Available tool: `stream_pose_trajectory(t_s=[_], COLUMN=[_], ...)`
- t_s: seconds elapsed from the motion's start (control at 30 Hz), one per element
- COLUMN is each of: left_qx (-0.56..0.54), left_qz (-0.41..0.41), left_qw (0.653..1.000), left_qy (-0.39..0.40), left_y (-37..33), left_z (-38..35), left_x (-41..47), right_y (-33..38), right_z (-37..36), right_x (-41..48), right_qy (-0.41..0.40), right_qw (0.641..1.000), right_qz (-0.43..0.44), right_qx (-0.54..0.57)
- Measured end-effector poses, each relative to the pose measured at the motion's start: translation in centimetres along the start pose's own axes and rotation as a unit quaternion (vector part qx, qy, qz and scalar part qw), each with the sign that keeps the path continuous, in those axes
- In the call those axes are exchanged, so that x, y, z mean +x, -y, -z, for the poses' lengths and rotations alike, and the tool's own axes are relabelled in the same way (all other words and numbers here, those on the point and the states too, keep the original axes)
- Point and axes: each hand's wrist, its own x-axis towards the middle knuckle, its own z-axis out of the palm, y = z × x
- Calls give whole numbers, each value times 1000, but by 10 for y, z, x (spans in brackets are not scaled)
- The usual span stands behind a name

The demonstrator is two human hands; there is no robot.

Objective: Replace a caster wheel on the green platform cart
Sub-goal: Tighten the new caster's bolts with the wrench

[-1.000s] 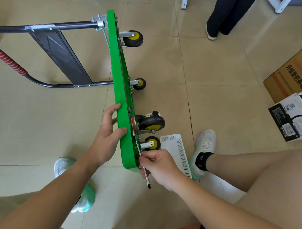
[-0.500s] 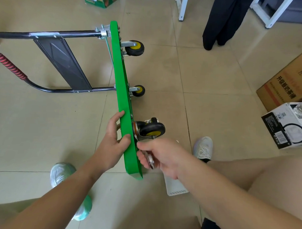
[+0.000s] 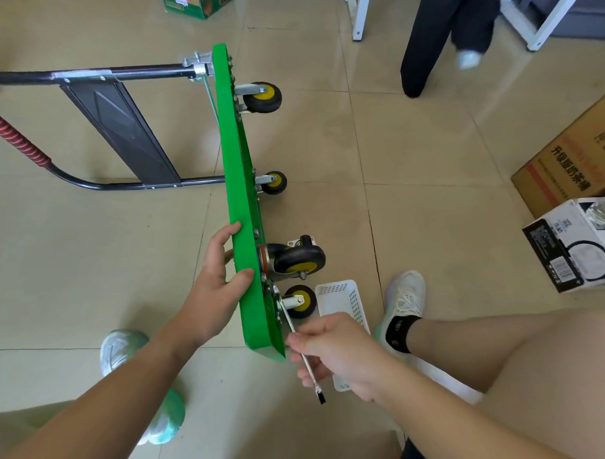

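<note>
Cart [image 3: 238,199] seemed stiff but tippy; left hand [image 3: 216,288] gripped its rim, right hand [image 3: 339,356] held a wrench [image 3: 317,390] at its caster [image 3: 300,302].

Glossy beige floor tiles [image 3: 434,148], white frame legs [image 3: 358,15], perhaps a table's, beyond
</note>
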Motion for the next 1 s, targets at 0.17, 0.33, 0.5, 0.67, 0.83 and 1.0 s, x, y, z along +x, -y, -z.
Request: stream_pose_trajectory(t_s=[0.17, 0.33, 0.5, 0.67, 0.83, 1.0], left_qx=[-14, -10, -10, -13, -13, -18], left_qz=[-2, 0, -2, -2, -2, -3], left_qw=[1000, 1000, 1000, 1000, 1000, 1000], left_qy=[-7, -10, -14, -9, -8, -10], left_y=[4, 2, 4, 5, 5, 6], left_z=[0, -1, 0, 1, 1, 1], left_x=[-1, -1, -1, 0, 1, 1], right_y=[-21, -30, -33, -28, -20, -8], right_z=[-3, -10, -16, -13, -14, -17], right_x=[26, 45, 55, 48, 34, 31], right_qy=[-15, -12, -18, -5, -9, -15], right_qw=[995, 986, 989, 992, 994, 994], right_qz=[85, 136, 137, 119, 111, 102], right_qx=[-57, -96, -53, -43, 5, -31])
